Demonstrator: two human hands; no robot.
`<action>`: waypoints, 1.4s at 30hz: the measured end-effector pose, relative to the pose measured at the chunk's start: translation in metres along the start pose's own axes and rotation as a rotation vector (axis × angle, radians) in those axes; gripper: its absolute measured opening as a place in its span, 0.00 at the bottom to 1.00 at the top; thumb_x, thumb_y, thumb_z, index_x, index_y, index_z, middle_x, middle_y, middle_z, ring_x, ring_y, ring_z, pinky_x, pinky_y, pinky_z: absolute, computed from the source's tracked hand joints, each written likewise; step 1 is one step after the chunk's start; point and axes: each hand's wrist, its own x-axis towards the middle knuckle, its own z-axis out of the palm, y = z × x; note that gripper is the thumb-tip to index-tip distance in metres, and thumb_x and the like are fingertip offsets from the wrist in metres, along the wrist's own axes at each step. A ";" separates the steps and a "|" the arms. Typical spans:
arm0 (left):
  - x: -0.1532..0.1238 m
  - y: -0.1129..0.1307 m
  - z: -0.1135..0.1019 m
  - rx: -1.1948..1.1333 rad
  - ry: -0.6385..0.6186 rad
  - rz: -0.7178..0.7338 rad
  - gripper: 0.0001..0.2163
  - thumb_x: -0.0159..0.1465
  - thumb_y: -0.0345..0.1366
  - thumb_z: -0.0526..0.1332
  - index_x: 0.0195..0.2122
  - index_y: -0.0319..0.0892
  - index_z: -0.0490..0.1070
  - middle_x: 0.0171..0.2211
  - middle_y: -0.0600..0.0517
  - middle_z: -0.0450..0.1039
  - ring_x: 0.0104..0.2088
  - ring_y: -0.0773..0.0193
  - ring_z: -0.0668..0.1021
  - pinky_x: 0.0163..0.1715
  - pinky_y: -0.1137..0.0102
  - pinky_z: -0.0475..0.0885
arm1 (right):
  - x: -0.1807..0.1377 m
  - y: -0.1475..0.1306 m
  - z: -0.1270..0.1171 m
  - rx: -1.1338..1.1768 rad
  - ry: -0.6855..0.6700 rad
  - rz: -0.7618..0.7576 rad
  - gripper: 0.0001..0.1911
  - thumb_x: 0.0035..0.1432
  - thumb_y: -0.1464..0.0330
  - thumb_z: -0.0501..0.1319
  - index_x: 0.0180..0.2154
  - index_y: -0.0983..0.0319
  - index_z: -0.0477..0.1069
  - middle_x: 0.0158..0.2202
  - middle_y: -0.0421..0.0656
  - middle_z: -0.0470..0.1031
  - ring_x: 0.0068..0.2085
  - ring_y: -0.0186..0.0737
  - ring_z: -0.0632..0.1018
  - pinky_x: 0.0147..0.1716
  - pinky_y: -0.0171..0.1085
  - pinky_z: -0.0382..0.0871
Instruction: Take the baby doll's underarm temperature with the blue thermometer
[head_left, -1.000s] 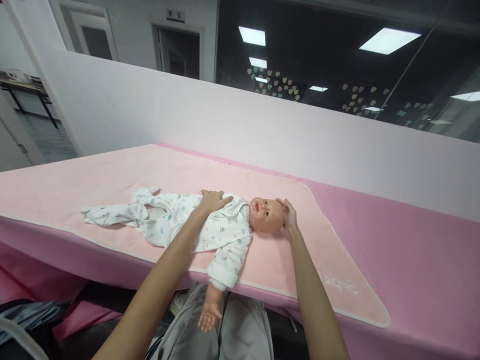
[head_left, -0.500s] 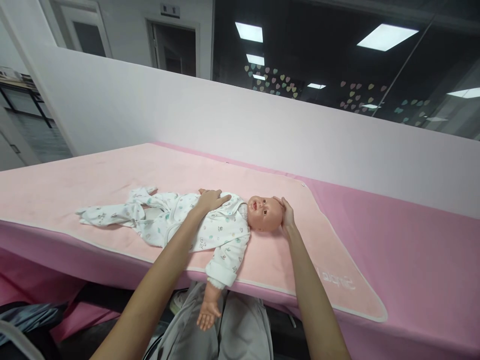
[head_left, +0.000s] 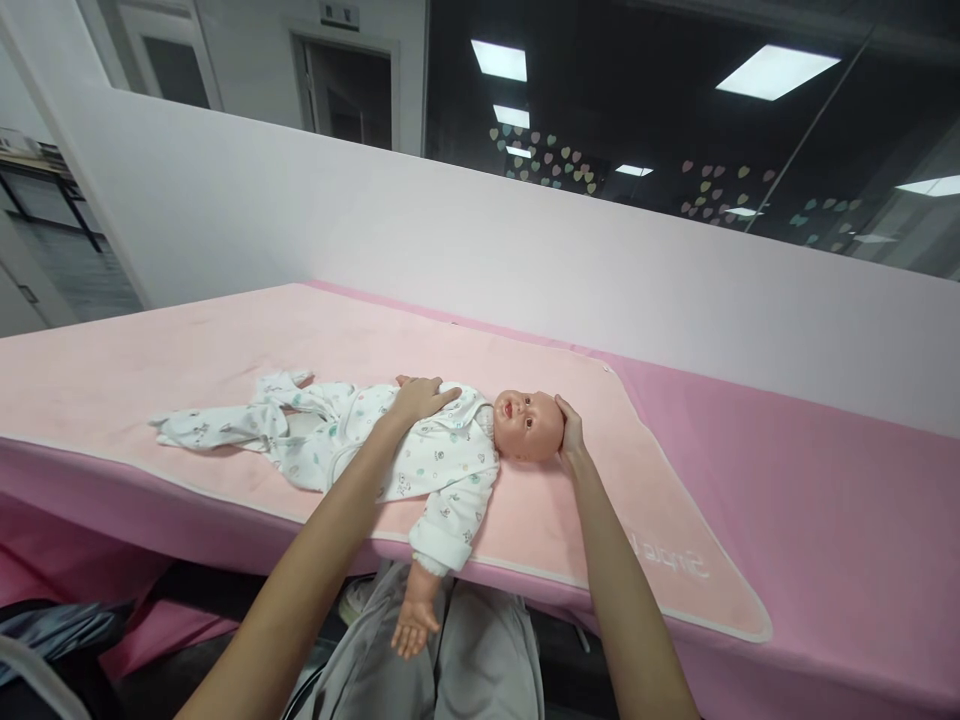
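A baby doll (head_left: 442,455) lies on its back, dressed in a white printed two-piece outfit, its bald head (head_left: 529,425) to the right and its face up. My left hand (head_left: 424,400) rests flat on the doll's chest, fingers extended and thumb apart. Against the crown of the head I have my right hand (head_left: 571,428), palm curved to its shape and fingers stretched, not wrapped round it. The doll's near arm hangs over the front edge, its hand (head_left: 414,622) palm up. Its other arm is mostly hidden behind my left hand. The trouser legs (head_left: 217,428) stretch out to the left.
A peach mat (head_left: 187,335) with white edging and lettering covers much of the pink table (head_left: 825,500). Behind stands a white partition (head_left: 480,240) below dark glass with heart stickers. My grey-trousered legs (head_left: 487,650) are under the table edge. Dark fabric (head_left: 60,640) lies at lower left.
My right hand's fingers have shifted slightly and settled closer against the crown of the doll's head. My left hand and the doll look almost unchanged.
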 end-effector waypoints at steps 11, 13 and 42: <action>0.002 -0.002 0.003 0.005 0.010 -0.002 0.27 0.57 0.59 0.43 0.29 0.39 0.68 0.33 0.40 0.74 0.40 0.45 0.74 0.39 0.59 0.61 | -0.003 -0.001 0.003 -0.027 0.008 -0.043 0.20 0.50 0.54 0.56 0.33 0.64 0.74 0.37 0.45 0.78 0.42 0.45 0.77 0.43 0.40 0.71; 0.002 -0.003 0.003 0.003 0.013 0.001 0.27 0.57 0.59 0.44 0.29 0.39 0.68 0.32 0.40 0.74 0.39 0.44 0.74 0.39 0.59 0.60 | -0.002 -0.003 0.001 -0.023 0.143 -0.167 0.15 0.49 0.59 0.59 0.32 0.62 0.74 0.38 0.43 0.78 0.43 0.41 0.77 0.44 0.36 0.70; 0.002 -0.002 0.000 0.000 -0.011 -0.026 0.28 0.57 0.59 0.43 0.31 0.39 0.70 0.34 0.40 0.75 0.41 0.44 0.74 0.40 0.59 0.61 | -0.004 0.003 0.011 0.023 -0.105 0.045 0.25 0.53 0.54 0.50 0.37 0.66 0.74 0.38 0.49 0.78 0.42 0.47 0.77 0.43 0.43 0.71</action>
